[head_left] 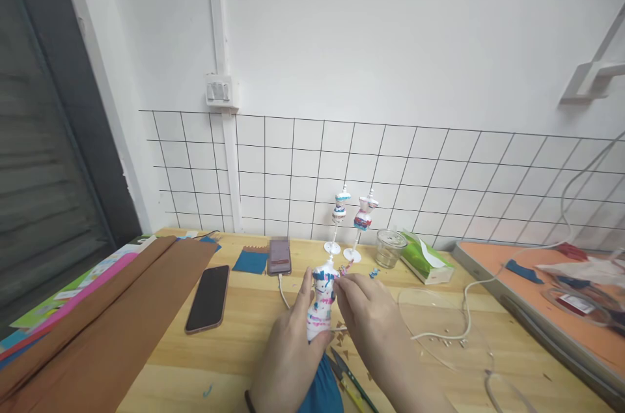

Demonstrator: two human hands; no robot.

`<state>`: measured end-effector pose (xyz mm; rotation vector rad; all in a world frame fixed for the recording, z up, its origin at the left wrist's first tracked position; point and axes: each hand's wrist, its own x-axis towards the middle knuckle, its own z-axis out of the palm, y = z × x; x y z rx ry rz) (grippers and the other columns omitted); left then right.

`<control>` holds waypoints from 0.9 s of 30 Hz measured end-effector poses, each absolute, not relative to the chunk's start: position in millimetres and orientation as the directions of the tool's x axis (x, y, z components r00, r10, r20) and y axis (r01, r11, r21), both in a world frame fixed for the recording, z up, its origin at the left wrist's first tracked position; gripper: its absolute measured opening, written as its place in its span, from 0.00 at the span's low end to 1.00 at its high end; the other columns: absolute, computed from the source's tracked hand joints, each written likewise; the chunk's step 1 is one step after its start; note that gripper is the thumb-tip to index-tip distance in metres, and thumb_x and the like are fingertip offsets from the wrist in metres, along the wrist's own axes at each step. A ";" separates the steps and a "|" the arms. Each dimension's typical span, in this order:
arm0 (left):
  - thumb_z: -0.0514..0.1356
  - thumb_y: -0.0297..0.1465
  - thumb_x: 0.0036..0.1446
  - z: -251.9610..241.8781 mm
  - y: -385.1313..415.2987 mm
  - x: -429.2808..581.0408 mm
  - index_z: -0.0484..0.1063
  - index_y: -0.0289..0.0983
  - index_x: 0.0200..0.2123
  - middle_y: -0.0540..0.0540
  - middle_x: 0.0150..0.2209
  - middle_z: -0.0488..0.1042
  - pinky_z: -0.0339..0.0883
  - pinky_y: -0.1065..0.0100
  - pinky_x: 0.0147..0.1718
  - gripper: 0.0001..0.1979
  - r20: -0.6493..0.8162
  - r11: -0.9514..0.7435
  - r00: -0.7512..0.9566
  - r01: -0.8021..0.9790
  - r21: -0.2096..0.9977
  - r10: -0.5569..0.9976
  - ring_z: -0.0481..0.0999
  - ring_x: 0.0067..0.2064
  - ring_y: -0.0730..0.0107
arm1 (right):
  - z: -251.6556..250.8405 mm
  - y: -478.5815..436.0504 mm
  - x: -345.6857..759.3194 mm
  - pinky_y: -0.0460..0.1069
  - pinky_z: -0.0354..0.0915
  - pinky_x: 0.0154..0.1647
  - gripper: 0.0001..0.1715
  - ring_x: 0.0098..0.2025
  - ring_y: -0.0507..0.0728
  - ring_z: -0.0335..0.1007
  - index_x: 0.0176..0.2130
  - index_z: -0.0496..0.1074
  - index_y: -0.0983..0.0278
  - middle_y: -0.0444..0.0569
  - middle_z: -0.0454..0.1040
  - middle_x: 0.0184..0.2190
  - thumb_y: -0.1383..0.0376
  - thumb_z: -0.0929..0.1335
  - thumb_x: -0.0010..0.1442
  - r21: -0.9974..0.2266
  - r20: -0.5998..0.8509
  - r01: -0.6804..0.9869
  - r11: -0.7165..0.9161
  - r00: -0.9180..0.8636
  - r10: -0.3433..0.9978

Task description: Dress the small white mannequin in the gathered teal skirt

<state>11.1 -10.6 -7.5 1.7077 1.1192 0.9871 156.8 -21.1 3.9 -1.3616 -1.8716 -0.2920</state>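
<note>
A small white dress form with blue and pink marks stands upright between my hands, above the wooden table. My left hand is wrapped round its left side and base, thumb across the bottom. At its upper right side, the fingers of my right hand are pinched together; whatever they hold is too small to make out. Blue cloth lies beneath my left hand. Scissors and small brown scraps are between my wrists.
Two similar dress forms on stands are at the back, beside a glass and a green tissue pack. Two phones lie left of centre. Brown fabric covers the left side. A white cable curves at right.
</note>
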 end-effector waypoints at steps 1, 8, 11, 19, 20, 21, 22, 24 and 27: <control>0.58 0.24 0.46 -7.7 -10.9 11.3 0.44 0.41 0.63 0.41 0.51 0.71 0.60 0.61 0.47 0.42 0.154 -0.230 0.290 0.250 0.941 0.945 0.68 0.51 0.55 | 3.6 -20.0 157.9 0.53 0.58 0.35 0.12 0.32 0.58 0.64 0.32 0.71 0.63 0.53 0.71 0.32 0.66 0.60 0.61 -0.340 0.683 0.846 0.410 -0.078 0.726; 0.60 0.24 0.45 -15.6 -9.6 12.9 0.38 0.43 0.63 0.41 0.51 0.70 0.63 0.62 0.45 0.46 0.134 -0.140 0.346 -0.009 0.990 0.929 0.71 0.48 0.60 | 9.6 -17.8 160.7 0.50 0.59 0.33 0.15 0.30 0.56 0.63 0.28 0.68 0.63 0.47 0.68 0.26 0.56 0.62 0.59 -0.829 0.463 0.442 0.344 0.195 0.865; 0.61 0.24 0.45 -16.3 -8.2 14.6 0.35 0.41 0.63 0.41 0.49 0.72 0.64 0.64 0.43 0.47 0.123 -0.101 0.373 -0.078 0.992 0.920 0.72 0.44 0.62 | 12.5 -18.9 160.3 0.48 0.61 0.30 0.17 0.28 0.54 0.64 0.26 0.69 0.64 0.45 0.68 0.23 0.53 0.65 0.55 -0.925 0.348 0.252 0.285 0.255 0.902; 0.65 0.28 0.45 -12.3 -5.4 18.5 0.25 0.38 0.63 0.45 0.36 0.76 0.60 0.73 0.30 0.55 0.108 0.021 0.450 -0.272 0.962 0.886 0.70 0.30 0.74 | 12.7 -20.8 157.2 0.48 0.68 0.36 0.15 0.28 0.51 0.70 0.27 0.72 0.66 0.45 0.74 0.24 0.57 0.74 0.44 -0.911 0.024 -0.391 0.131 0.266 0.964; 0.66 0.29 0.45 -13.5 -4.8 18.6 0.25 0.37 0.63 0.46 0.34 0.76 0.59 0.73 0.28 0.56 0.117 0.025 0.453 -0.297 0.955 0.884 0.69 0.28 0.75 | 11.6 -20.6 156.6 0.47 0.68 0.37 0.15 0.29 0.51 0.71 0.27 0.72 0.66 0.44 0.74 0.24 0.59 0.75 0.43 -0.883 -0.001 -0.455 0.120 0.259 0.966; 0.66 0.30 0.44 -14.9 -4.2 18.7 0.25 0.37 0.63 0.47 0.33 0.75 0.58 0.73 0.28 0.56 0.127 0.032 0.457 -0.324 0.946 0.880 0.68 0.28 0.75 | 10.4 -20.4 156.0 0.47 0.68 0.37 0.14 0.29 0.50 0.71 0.27 0.72 0.65 0.44 0.74 0.25 0.60 0.75 0.42 -0.853 -0.023 -0.510 0.111 0.248 0.968; 0.67 0.31 0.44 -16.4 -3.7 18.7 0.24 0.37 0.63 0.47 0.32 0.75 0.58 0.73 0.28 0.57 0.136 0.042 0.464 -0.352 0.935 0.875 0.68 0.28 0.75 | 9.4 -20.1 155.3 0.46 0.68 0.38 0.13 0.29 0.50 0.72 0.27 0.72 0.65 0.44 0.75 0.25 0.61 0.76 0.42 -0.824 -0.040 -0.558 0.101 0.233 0.972; 0.68 0.32 0.43 -18.8 -2.7 18.4 0.25 0.37 0.63 0.47 0.32 0.75 0.59 0.72 0.30 0.58 0.147 0.073 0.485 -0.406 0.911 0.862 0.70 0.30 0.73 | 8.0 -19.5 154.1 0.46 0.69 0.39 0.12 0.31 0.50 0.72 0.27 0.73 0.66 0.45 0.75 0.27 0.64 0.76 0.43 -0.768 -0.060 -0.635 0.079 0.193 0.979; 0.69 0.33 0.42 -20.5 -0.6 17.7 0.27 0.36 0.63 0.45 0.33 0.76 0.62 0.70 0.34 0.59 0.151 0.130 0.518 -0.467 0.875 0.842 0.74 0.34 0.68 | 7.6 -19.0 153.5 0.46 0.69 0.41 0.10 0.33 0.51 0.73 0.27 0.73 0.67 0.48 0.76 0.28 0.66 0.75 0.44 -0.697 -0.077 -0.716 0.039 0.129 0.989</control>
